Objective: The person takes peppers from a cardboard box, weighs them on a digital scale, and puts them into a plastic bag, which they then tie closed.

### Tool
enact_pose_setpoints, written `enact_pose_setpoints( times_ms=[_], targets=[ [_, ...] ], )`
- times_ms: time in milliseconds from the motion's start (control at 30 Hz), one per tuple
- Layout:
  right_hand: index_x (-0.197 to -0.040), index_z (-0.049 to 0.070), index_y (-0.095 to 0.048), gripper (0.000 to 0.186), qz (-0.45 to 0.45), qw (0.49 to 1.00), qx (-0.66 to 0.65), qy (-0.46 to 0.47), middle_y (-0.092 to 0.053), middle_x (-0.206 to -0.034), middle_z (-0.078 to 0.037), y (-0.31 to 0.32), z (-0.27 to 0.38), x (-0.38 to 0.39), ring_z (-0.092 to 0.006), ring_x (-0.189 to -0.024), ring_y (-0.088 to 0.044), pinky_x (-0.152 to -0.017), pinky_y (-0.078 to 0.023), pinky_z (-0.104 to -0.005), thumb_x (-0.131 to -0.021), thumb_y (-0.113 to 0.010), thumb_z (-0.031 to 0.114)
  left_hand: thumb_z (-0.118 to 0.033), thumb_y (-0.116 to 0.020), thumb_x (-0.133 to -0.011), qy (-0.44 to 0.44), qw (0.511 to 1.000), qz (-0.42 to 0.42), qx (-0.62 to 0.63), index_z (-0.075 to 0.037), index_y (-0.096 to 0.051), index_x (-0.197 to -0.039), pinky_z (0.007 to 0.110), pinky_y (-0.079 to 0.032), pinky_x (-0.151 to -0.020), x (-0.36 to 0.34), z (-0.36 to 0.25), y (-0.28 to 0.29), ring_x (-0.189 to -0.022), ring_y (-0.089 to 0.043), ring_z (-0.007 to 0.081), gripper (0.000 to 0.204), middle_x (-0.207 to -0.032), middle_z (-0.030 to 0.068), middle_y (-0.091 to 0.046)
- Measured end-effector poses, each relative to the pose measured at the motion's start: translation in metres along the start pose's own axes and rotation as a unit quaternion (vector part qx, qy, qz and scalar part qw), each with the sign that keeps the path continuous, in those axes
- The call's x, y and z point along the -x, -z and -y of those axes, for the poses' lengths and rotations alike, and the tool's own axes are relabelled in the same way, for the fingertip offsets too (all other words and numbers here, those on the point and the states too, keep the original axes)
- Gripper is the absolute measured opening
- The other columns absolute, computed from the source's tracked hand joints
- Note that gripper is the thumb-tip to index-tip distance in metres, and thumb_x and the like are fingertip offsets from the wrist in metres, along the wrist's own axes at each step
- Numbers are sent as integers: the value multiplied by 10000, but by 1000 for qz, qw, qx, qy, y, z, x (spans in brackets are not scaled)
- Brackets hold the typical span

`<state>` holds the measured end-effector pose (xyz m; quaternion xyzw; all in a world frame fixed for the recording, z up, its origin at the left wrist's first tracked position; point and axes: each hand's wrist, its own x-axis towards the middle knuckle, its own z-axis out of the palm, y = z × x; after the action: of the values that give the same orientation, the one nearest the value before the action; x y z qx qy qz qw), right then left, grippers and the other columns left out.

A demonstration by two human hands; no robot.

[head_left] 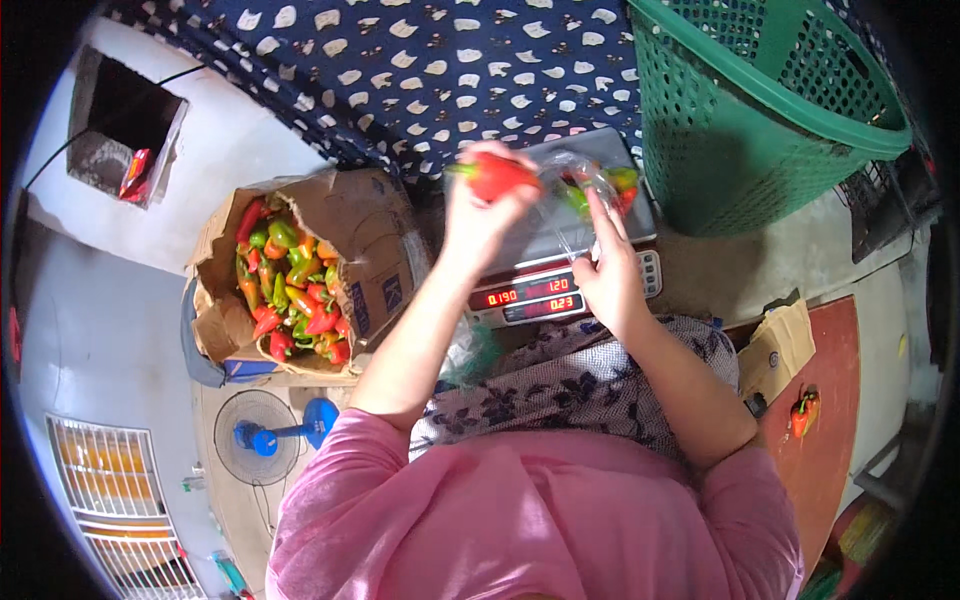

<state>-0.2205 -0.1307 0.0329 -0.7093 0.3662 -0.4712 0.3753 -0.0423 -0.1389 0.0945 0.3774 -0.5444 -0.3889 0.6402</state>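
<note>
My left hand (478,215) is closed round a red pepper (500,178) with a green stem, raised over the left side of a digital scale (525,245); motion smears it a little. On the scale's grey plate lies a see-through plastic bag (575,165) with several red and green peppers (622,182) in it. My right hand (612,268) grips the bag's near side, its index finger stretched along the plastic. Red digits glow on the scale's front panel.
Left of the scale stands an open cardboard box (375,220) full of red, green and orange peppers (295,280). A tall green plastic basket (690,130) rises at the right. A blue fan (262,438) is at lower left; more peppers (803,411) lie on a reddish board (835,380).
</note>
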Motion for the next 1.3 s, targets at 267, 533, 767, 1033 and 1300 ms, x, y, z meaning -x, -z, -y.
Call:
enact_pose_setpoints(
  times_ms=[267, 533, 767, 1033, 1300],
  targets=[
    [-1487, 15, -218, 842, -96, 991, 72, 61, -299, -1493, -242, -3, -8, 2, -408, -1342, -368, -902, -502, -356, -720, -558, -63, -83, -724, -753, 101, 984, 145, -25, -63, -587, -1062, 299, -470, -897, -5, 49, -28, -1010, -618, 181, 339, -1078, 83, -656],
    [-1504, 54, -189, 845, -21, 998, 24, 54, -217, -1557, -149, -8, -2, 3, -378, -1332, -386, -974, -470, -370, -724, -492, -67, -203, -581, -843, 7, 729, 133, -671, -203, -618, -1199, 662, -344, -950, -13, 75, -34, -1096, -616, 277, 358, -1194, 113, -630],
    [-1485, 66, -232, 841, 1, 999, 23, 35, -244, -1545, -144, -12, -3, 7, -392, -891, -635, -749, -542, -431, -710, -539, -37, -307, -477, -914, 179, 659, 213, -699, -103, -457, -1374, 438, -466, -978, -35, 72, -47, -1169, -561, 357, 503, -1365, 183, -439],
    [-1467, 72, -283, 786, 23, 999, -11, 23, -344, -1477, -197, -12, -6, 8, -378, -905, -638, -779, -533, -421, -733, -541, -44, -111, -556, -814, 21, 771, 126, -624, -44, -515, -1286, 435, -480, -933, -3, 59, -43, -1134, -566, 376, 478, -1264, 182, -530],
    [-1175, 43, -662, 460, 2, 979, -202, -25, -663, -1034, -101, 9, 29, -8, -69, -654, -548, -586, -456, -209, -802, -461, -135, 24, -522, -689, -19, 895, 44, -444, -48, -556, -1157, 386, -426, -957, 81, -34, 34, -1140, -537, 274, 475, -1206, 147, -551]
  ],
)
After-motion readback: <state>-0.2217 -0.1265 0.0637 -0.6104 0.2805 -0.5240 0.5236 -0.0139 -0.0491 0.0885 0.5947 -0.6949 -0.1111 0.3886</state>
